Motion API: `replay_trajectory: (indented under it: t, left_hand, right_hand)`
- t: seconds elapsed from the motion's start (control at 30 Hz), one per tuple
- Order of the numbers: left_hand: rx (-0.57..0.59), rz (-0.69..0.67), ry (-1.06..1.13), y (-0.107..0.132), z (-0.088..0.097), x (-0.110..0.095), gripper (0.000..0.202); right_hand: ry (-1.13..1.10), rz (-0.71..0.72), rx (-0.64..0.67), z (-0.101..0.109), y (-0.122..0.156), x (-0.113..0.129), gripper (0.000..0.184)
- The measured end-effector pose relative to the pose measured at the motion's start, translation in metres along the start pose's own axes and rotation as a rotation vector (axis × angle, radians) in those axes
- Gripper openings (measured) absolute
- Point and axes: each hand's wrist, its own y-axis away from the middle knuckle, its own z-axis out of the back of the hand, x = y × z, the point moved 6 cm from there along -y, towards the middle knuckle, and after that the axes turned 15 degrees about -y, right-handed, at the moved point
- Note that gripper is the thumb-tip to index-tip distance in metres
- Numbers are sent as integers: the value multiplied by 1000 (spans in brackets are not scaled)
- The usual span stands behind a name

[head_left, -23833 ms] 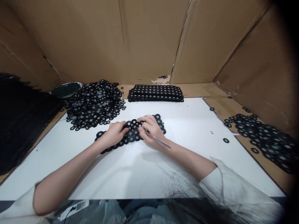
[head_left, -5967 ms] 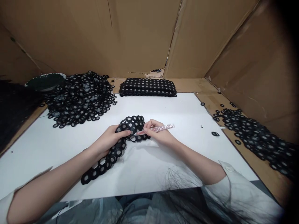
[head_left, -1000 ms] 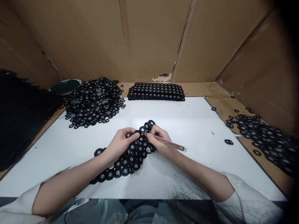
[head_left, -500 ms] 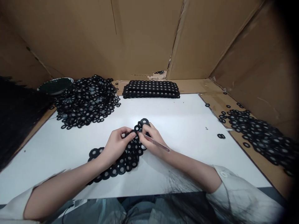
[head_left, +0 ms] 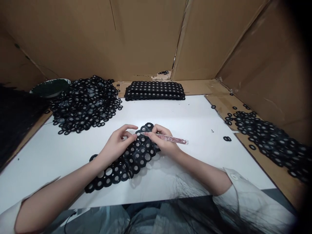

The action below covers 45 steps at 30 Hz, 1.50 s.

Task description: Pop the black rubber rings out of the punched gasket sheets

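A strip of joined black rings with pale centres (head_left: 136, 156) lies on the white table, its far end between my hands. My left hand (head_left: 119, 139) is at its left edge, thumb and a bent finger closed at the border, with the index finger stretched out above. In my right hand (head_left: 164, 143) is a slim pen-like tool with a clear reddish lettered handle (head_left: 174, 139). Its thin tip points left over the far end of the strip, close to my left thumb. The right fingers also rest against the strip's right edge. My left forearm covers part of the strip.
Loose black rings form a large pile (head_left: 84, 105) at the back left, beside a shallow bowl (head_left: 50, 88). Stacked ring sheets (head_left: 154, 90) stand at the back. More rings (head_left: 275, 139) lie on cardboard at right. Cardboard walls (head_left: 146, 39) enclose the table.
The strip's far end has turned flatter, showing more ring faces. My left index finger has lifted and straightened. The tool's handle has swung to a more level angle. The view has shifted slightly.
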Motion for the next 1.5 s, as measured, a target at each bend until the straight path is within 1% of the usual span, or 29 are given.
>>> replay_trajectory:
  t: [0.1,0.23,0.33,0.4,0.5,0.6,0.8,0.9,1.0,1.07,1.17,1.2,1.33,1.43,1.5]
  left_hand:
    - [-1,-33,8,-1,1,-1,22]
    - [39,46,84,-1,-2,7,23]
    - [71,92,162,0,-6,10,23]
    - [73,107,176,0,-7,10,23]
    - [77,97,172,1,-8,7,24]
    - [63,68,143,2,-8,3,25]
    - [-66,55,-78,3,-6,-5,23]
    - [-52,12,-111,2,-10,-10,24]
    - [-25,-43,-149,-6,-12,-13,26]
    - [2,-71,-163,-14,-14,-15,29]
    - [80,-87,-154,-27,-24,-19,30]
    - [90,-91,-159,-31,-28,-21,29]
    - [69,-101,-183,-43,-44,-27,27]
    - [93,-121,-164,-45,-54,-27,28]
    - [97,-144,-132,-43,-55,-27,27]
  right_hand:
    - [15,-10,-5,-2,3,1,25]
    - [51,35,-29,-1,3,3,25]
    - [65,48,-65,0,5,5,23]
    - [71,39,-69,0,7,7,20]
    - [91,23,-33,-4,9,9,17]
    - [140,44,-36,-7,8,8,16]
    - [289,130,-10,-13,1,2,15]
    - [368,159,-3,-11,-3,4,15]
    - [353,169,-24,0,-6,13,15]
    - [293,136,-51,12,-7,18,16]
    - [202,85,-97,34,-7,20,21]
    - [171,76,-109,41,-7,20,22]
    - [72,26,-141,62,-2,12,21]
    - [54,-42,-156,70,1,4,20]
    - [41,-56,-153,72,2,1,20]
